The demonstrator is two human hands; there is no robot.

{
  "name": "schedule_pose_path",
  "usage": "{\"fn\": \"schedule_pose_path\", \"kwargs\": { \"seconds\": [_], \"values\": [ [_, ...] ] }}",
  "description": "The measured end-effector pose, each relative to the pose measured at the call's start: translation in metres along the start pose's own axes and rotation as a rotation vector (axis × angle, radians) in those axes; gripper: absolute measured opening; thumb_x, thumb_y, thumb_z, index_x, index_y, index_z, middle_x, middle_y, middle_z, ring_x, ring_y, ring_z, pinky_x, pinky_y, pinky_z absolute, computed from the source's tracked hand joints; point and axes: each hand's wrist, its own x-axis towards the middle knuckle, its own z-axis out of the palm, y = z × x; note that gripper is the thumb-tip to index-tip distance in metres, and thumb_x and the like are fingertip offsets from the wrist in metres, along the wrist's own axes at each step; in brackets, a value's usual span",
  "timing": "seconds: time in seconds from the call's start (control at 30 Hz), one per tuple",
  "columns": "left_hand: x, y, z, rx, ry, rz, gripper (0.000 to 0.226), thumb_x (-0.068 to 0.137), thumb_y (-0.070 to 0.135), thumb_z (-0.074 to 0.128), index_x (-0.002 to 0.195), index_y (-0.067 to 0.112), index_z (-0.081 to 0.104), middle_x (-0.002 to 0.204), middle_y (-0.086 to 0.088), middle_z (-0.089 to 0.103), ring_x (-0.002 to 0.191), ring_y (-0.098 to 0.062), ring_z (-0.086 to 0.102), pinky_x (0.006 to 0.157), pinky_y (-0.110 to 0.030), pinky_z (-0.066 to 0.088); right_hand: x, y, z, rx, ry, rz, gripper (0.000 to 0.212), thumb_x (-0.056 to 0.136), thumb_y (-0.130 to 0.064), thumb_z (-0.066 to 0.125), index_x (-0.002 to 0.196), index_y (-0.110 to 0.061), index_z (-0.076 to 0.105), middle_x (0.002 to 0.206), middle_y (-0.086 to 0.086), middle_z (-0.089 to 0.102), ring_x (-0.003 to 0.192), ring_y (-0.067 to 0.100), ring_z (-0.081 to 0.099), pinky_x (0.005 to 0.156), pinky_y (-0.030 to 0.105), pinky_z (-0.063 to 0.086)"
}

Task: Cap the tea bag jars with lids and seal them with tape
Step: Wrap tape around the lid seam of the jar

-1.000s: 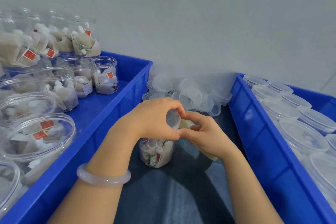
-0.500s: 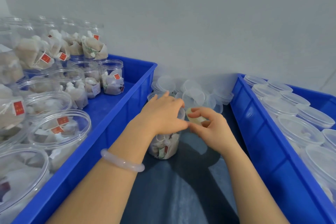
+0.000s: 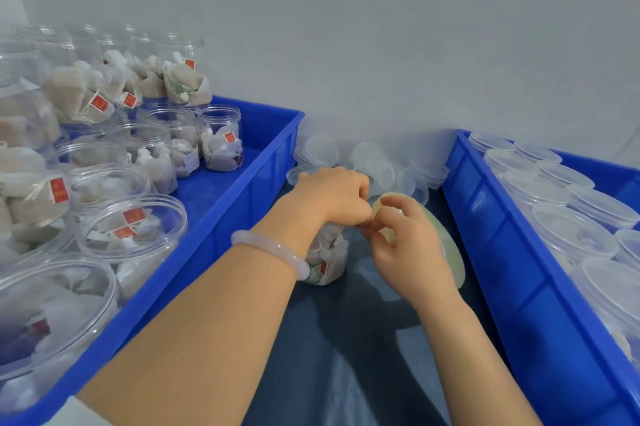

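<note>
Gripping jar top w/ left hand, fingers curled round it, right hand fingers clenched on tape roll just beside.

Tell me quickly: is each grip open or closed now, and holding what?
Left grip: closed on the jar, at its top.
Right grip: closed on the tape roll.

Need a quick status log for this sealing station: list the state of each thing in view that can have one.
Middle jar: upright, filled with tea bags, top hidden.
Left hand: grips that jar's top.
Tape roll: held on edge beside that jar.
Right hand: grips the roll.
Left-tray jars: uncapped, filled.
Right-tray jars: capped.
Loose lids: piled by the wall.
</note>
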Motion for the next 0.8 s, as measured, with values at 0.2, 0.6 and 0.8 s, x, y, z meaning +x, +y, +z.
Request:
{"fn": "schedule_pose_path", "kwargs": {
  "seconds": [0.2, 0.6, 0.8],
  "values": [
    [0.012, 0.008, 0.006, 0.084, 0.006, -0.064, 0.022, 0.072, 0.028, 0.071, 0.074, 0.025, 0.049, 0.096, 0.004, 0.057, 0.097, -0.022, 0.050, 0.081, -0.042, 0.031, -0.004, 0.003, -0.005, -0.030, -0.046, 0.018, 0.009, 0.090, -0.015, 0.060, 0.086, -0.007, 0.061, 0.122, 0.000, 0.054, 0.087, 0.022, 0.055, 0.071, 0.038, 0.045],
    [0.008, 0.008, -0.001, 0.059, -0.041, -0.058, 0.021, 0.066, 0.022, 0.074, 0.070, 0.022, 0.052, 0.090, 0.001, 0.062, 0.092, -0.023, 0.055, 0.091, -0.050, 0.033, -0.013, 0.001, -0.004, 0.045, 0.061, -0.150, 0.011, 0.083, -0.002, 0.069, 0.075, 0.000, 0.061, 0.111, 0.004, 0.059, 0.084, 0.003, 0.046, 0.070, 0.021, 0.039],
    [0.008, 0.010, 0.001, 0.036, -0.045, -0.068, 0.025, 0.068, 0.025, 0.077, 0.068, 0.022, 0.052, 0.090, 0.001, 0.062, 0.093, -0.023, 0.054, 0.084, -0.049, 0.026, -0.018, 0.002, -0.002, 0.040, 0.087, -0.138, 0.011, 0.081, 0.003, 0.069, 0.073, 0.003, 0.062, 0.110, 0.003, 0.057, 0.084, -0.007, 0.046, 0.074, 0.001, 0.034]
  ]
}}
